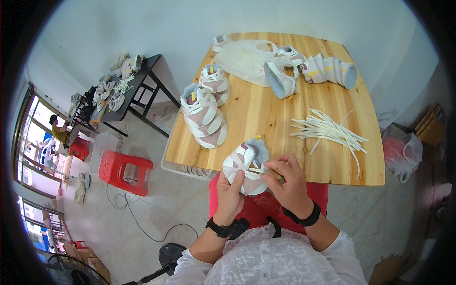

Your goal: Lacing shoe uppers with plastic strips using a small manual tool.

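Note:
A white and pinkish sneaker [256, 186] is held over the table's near edge. My left hand [229, 197] grips its toe end, the thumb lying on top. White shoelace [255, 170] strands run across the shoe's front toward my right hand [290, 184]. That hand's fingers are closed in a pinch on the lace beside the shoe's opening. A small dark green tip shows at the right fingers; what it belongs to is hidden. Loose white laces [332, 130] lie in a bundle to the right. Laced sneakers [205, 116] overlap in a row at the left.
The wooden table [256, 114] also bears a clear plastic bag [244, 59] and unlaced shoes [330, 71] at the back. A red stool [126, 172] and a dark table [142, 78] with shoes stand left. Cables [137, 218] cross the floor. Another person sits far left.

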A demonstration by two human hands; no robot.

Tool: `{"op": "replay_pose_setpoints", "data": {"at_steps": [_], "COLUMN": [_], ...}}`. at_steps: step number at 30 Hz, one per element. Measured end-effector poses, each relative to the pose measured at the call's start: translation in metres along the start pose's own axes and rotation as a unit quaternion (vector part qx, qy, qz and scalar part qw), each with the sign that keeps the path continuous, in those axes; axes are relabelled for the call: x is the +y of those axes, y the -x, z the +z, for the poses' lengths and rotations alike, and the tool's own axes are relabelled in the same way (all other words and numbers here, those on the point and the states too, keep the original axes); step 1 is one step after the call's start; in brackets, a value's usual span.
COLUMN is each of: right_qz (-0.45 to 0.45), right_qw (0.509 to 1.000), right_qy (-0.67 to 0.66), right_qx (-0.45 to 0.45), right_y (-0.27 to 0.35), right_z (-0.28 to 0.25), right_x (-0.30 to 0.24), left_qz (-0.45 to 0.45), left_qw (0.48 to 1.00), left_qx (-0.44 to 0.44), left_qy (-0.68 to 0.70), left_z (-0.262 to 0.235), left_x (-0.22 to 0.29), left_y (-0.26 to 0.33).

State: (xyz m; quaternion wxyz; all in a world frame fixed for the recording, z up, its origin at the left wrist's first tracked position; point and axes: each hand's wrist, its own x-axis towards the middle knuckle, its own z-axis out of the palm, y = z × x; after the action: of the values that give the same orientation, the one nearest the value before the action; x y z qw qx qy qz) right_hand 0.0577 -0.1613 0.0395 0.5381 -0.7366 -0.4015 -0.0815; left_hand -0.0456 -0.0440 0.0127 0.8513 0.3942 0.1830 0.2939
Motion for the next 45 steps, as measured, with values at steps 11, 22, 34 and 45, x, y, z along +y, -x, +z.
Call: {"op": "replay_pose_setpoints", "data": {"at_steps": [11,22,34,45], "right_qz": [-0.005,0.045,0.015,0.020], "right_qw": [0.998,0.941,0.987,0.994], "right_qy": [0.002,0.061,0.073,0.002], "right_qx": [-0.064,-0.330,-0.140,-0.106], "right_y": [-0.007,-0.026,-0.015,-0.016], "right_z": [-0.009,-0.012,0.005,0.004], "right_x": [0.002,0.021,0.005,0.019], "left_qz": [0.042,0.056,-0.010,0.003], "left_qw": [0.996,0.968,0.944,0.944], "left_qx": [-0.065,-0.095,-0.103,-0.082], "left_qy": [-0.048,-0.225,-0.314,-0.318], "left_z": [-0.010,0.000,0.017,0.009], "left_x": [-0.007,0.000,0.011,0.018], "left_y": [0.003,0.010,0.013,0.011]}}
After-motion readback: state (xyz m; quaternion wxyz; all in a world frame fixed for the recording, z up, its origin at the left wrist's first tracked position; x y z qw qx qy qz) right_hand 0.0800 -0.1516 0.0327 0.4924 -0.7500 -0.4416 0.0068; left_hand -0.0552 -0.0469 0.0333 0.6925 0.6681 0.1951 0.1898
